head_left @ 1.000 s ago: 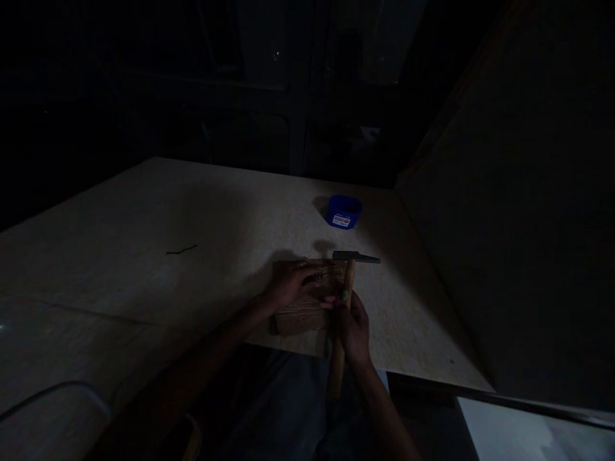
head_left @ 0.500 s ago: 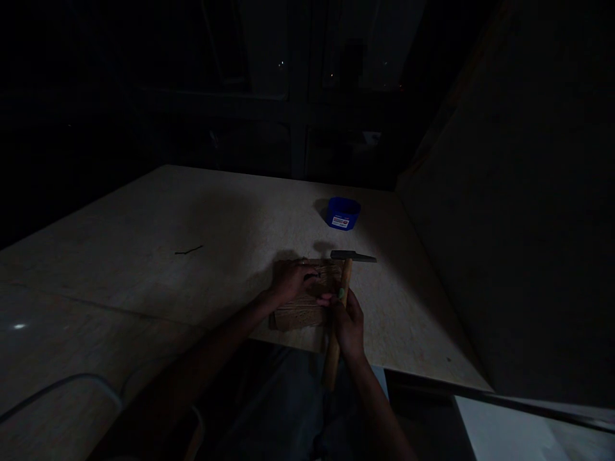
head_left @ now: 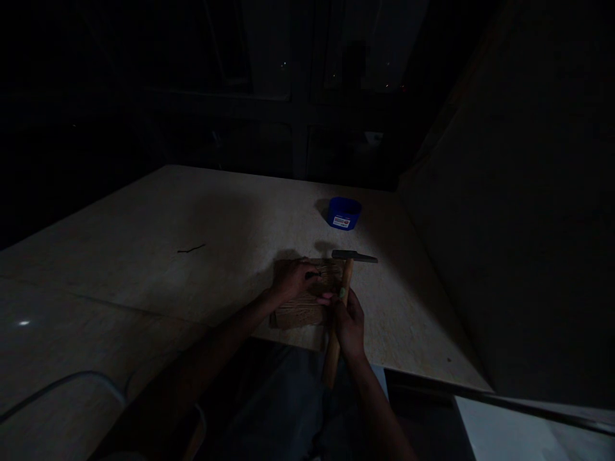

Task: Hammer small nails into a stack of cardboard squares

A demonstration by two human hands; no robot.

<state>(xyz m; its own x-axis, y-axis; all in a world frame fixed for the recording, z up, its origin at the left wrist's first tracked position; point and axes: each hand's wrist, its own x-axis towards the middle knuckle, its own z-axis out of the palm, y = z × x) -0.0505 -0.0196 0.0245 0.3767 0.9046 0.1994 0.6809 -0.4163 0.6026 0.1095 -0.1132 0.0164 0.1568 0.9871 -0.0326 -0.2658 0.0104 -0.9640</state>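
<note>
Very little has moved since a second ago: our view has shifted slightly, and the right hand [head_left: 350, 328] with its hammer [head_left: 346, 276] sits a touch further left, while the left hand [head_left: 289, 283] stays over the brown cardboard [head_left: 302, 312]. What we would worry about first is the poor light: with so much in shadow, a swing of the hammer could land on the left fingers, since they lie close to the head. The hammer could also turn in the grip, because it is held partway along and the handle's lower end hangs past the front of the desk [head_left: 283, 211], where it might catch on clothing. The cardboard lies right by that front edge, so a careless push could make it slide or tip off. As for the hands, our right one is wrapped round the wooden handle, thumb along it, with fingertips showing beyond it over the cardboard; the hammer head sits just past the cardboard's far right corner. Our left hand rests on the cardboard with fingers bent and thumb a little apart; a dark patch shows between them, but we cannot tell whether it pinches something small or only casts a shadow. The blue tub [head_left: 344, 214] stands further back.
</note>
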